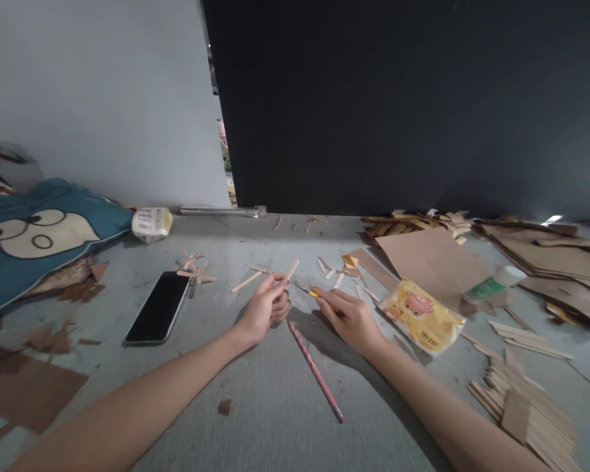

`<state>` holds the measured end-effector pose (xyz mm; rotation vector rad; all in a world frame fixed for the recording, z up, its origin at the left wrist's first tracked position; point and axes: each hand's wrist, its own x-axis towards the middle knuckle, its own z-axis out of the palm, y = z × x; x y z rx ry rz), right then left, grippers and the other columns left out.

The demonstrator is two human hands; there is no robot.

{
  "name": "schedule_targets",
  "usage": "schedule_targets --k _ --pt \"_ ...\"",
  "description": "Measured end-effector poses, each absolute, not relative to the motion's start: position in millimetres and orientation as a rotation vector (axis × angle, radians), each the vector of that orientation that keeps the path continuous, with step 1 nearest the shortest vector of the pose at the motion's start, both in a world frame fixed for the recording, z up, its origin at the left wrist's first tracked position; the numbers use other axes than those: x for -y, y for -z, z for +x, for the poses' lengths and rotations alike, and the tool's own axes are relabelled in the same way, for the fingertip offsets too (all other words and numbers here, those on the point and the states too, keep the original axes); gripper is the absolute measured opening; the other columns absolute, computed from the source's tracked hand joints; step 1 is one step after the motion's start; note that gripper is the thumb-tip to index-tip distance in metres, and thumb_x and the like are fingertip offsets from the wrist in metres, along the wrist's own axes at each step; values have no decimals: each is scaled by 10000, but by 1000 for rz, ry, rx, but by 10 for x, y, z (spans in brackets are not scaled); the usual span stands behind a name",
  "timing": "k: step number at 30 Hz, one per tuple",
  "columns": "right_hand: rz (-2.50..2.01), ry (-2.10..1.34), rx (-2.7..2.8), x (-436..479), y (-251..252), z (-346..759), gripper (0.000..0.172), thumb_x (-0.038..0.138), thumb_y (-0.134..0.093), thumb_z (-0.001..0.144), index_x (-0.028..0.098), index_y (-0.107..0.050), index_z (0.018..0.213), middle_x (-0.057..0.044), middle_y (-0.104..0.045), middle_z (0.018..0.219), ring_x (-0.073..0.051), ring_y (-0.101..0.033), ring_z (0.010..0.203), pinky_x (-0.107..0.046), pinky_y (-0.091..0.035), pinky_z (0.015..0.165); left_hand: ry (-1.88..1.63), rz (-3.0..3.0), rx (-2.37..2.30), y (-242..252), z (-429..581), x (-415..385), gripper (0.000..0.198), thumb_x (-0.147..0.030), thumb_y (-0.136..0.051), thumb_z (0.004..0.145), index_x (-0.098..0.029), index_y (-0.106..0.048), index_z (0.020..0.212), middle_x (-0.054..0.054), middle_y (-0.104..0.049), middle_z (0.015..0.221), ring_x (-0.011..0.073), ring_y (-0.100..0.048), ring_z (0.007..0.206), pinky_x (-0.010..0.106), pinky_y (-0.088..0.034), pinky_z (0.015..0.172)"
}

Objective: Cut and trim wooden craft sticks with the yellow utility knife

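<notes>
My left hand [267, 305] rests on the grey floor with its fingers pinched on a flat wooden stick [290, 271] that points up and right. Close to its right, my right hand [349, 316] is closed round a small yellow-handled knife [311, 292] whose thin blade reaches toward the stick. A red pencil [316, 372] lies on the floor between my forearms, slanting toward me. More loose wooden sticks [246, 282] lie scattered just beyond both hands.
A black phone [159, 307] lies left of my hands. A blue cartoon cushion [34, 236] and white bottle [151, 222] sit far left. A yellow packet [421, 316], a green-labelled glue bottle [489, 285], cardboard sheets [430, 259] and stacked sticks [526, 410] fill the right. A dark panel stands behind.
</notes>
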<state>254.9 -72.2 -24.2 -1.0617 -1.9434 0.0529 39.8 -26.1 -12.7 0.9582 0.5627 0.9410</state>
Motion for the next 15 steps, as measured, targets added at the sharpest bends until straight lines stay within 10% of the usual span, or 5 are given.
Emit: schedule_targets --k 15 --pt "-1006 106 1965 702 232 2551 303 270 -589 1079 253 -749 1336 -49 -709 884 -154 -657 700 -266 -542 630 -957 970 -515 145 390 251 330 -435 -687 982 -239 -446 872 -141 -283 487 63 -159 384 192 -163 408"
